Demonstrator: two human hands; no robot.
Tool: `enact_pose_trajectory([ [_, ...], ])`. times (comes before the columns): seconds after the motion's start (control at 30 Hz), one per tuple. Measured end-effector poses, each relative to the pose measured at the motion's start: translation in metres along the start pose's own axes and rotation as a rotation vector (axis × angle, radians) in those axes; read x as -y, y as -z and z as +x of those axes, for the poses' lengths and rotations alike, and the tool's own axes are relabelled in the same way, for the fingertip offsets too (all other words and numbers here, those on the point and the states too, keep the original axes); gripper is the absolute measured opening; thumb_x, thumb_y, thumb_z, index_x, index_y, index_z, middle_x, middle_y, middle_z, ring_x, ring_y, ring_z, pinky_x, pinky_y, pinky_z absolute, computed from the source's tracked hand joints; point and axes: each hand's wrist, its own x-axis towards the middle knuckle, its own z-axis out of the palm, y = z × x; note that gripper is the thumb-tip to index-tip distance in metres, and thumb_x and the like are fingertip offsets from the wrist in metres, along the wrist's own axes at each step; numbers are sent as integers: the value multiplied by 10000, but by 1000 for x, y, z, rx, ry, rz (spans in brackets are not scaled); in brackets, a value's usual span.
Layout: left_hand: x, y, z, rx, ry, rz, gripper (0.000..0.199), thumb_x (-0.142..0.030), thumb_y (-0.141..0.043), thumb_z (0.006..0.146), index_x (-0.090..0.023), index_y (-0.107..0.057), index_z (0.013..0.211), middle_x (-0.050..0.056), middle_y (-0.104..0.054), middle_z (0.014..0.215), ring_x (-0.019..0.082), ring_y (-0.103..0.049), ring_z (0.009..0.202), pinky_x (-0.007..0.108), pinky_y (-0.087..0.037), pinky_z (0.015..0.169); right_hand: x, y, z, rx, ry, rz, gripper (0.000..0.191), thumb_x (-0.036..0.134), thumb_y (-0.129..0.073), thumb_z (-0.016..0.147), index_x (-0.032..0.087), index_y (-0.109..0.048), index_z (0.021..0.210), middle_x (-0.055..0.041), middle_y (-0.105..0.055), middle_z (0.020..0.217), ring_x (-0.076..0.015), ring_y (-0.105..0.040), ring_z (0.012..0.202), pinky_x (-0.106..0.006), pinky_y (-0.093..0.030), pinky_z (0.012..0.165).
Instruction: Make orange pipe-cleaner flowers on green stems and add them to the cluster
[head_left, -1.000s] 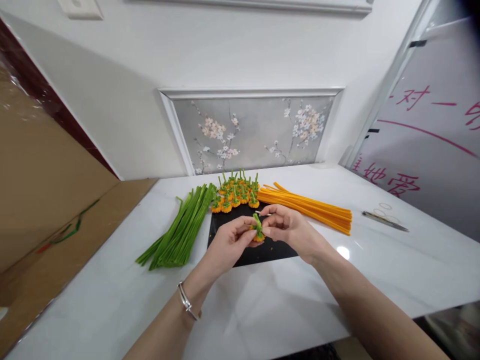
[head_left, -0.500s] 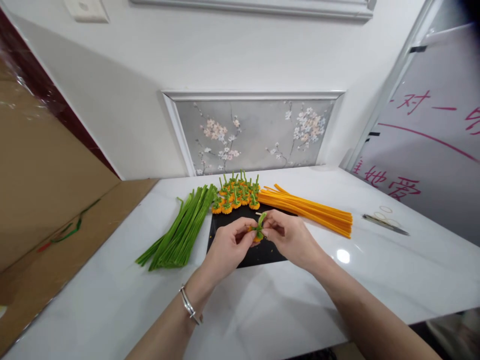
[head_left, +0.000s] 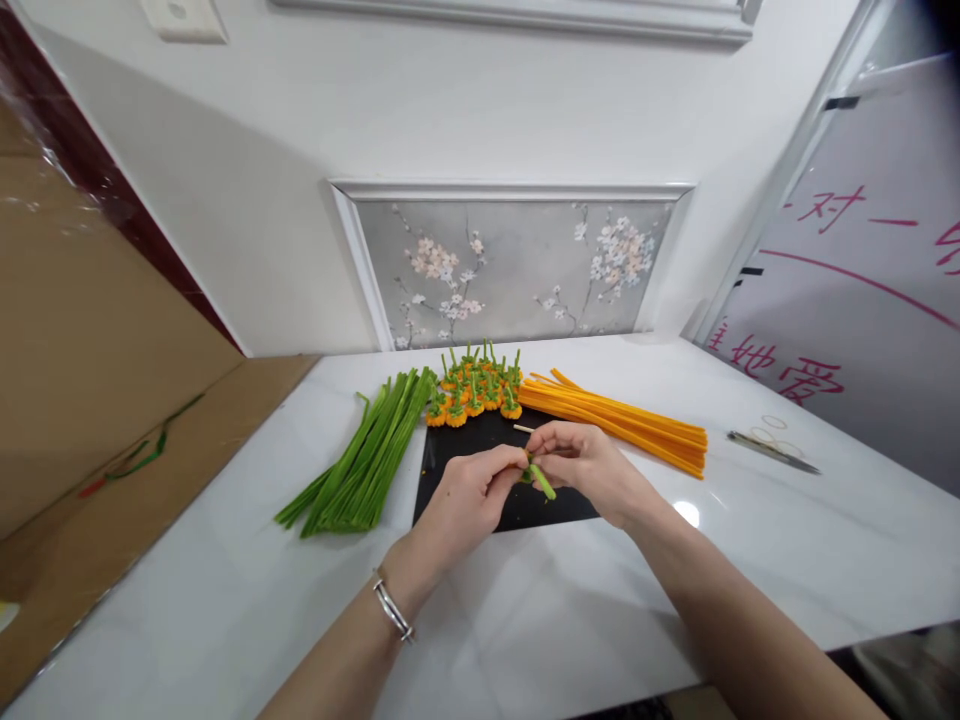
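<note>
Over a black mat (head_left: 450, 455), my left hand (head_left: 476, 485) and my right hand (head_left: 585, 470) meet, both pinching one small green and orange flower piece (head_left: 541, 482). Its green stem points down toward me, and its orange part is mostly hidden by my fingers. Just behind the fingertips lies a thin pale stick (head_left: 523, 429). Several finished orange flowers (head_left: 474, 405) with green stems stand bunched at the mat's back edge.
Green fuzzy stems (head_left: 367, 460) lie left of the mat, orange ones (head_left: 622, 420) to its back right. Tweezers (head_left: 772, 452) and thin rubber bands (head_left: 769, 437) are farther right. Cardboard (head_left: 150, 500) borders the white table (head_left: 225, 580) on the left.
The flower piece has been turned: its green stem pointed up and now points down toward me. Both hands have shifted slightly right with it.
</note>
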Motion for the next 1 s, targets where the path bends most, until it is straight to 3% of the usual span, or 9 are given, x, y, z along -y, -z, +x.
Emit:
enact_pose_trajectory([
  [0.17, 0, 0, 1, 12, 77, -59, 160, -159, -500, 896, -186, -652, 852, -33, -621, 699, 87, -494, 594, 193, -362, 577, 5, 5, -3, 83, -86, 68, 217, 249, -726, 639, 171, -592, 791, 35, -601, 668, -97, -582, 601, -273, -526, 625],
  [0.3, 1, 1, 1, -8, 92, -100, 148, -158, -511, 884, -186, -653, 851, -25, -629, 719, 94, -505, 619, 197, -374, 592, 6, 5, -4, 124, -16, 54, 288, 310, -771, 654, 168, -591, 828, 22, -620, 695, -101, -593, 603, -280, -534, 634],
  [0.6, 1, 5, 0, -29, 48, -30, 175, -173, -494, 905, -189, -660, 851, -25, -640, 722, 85, -502, 595, 197, -380, 578, -1, -8, -2, -39, 33, 125, 319, 332, -790, 639, 174, -586, 828, 52, -575, 697, -81, -600, 593, -236, -542, 597],
  [0.73, 4, 4, 2, -67, 100, -240, 116, -189, -528, 886, -182, -644, 891, 2, -650, 798, 111, -565, 703, 212, -455, 657, -1, -5, -2, -30, 69, 54, 339, 389, -732, 705, 176, -590, 927, 27, -597, 752, -105, -635, 597, -264, -568, 592],
  [0.87, 0, 6, 4, -23, 212, -588, 109, -249, -591, 858, -167, -590, 930, 22, -648, 837, 124, -609, 747, 249, -519, 712, 1, 4, -4, -5, 221, -147, 225, 365, -627, 814, 180, -625, 943, 4, -598, 746, -114, -627, 575, -258, -558, 549],
  [1.0, -5, 9, 5, 29, 336, -715, 207, -320, -669, 808, -168, -570, 907, 8, -653, 788, 118, -630, 701, 266, -543, 714, 2, 10, -6, 20, 461, -447, 136, 262, -560, 875, 207, -683, 857, -38, -619, 899, -103, -596, 600, -251, -540, 562],
])
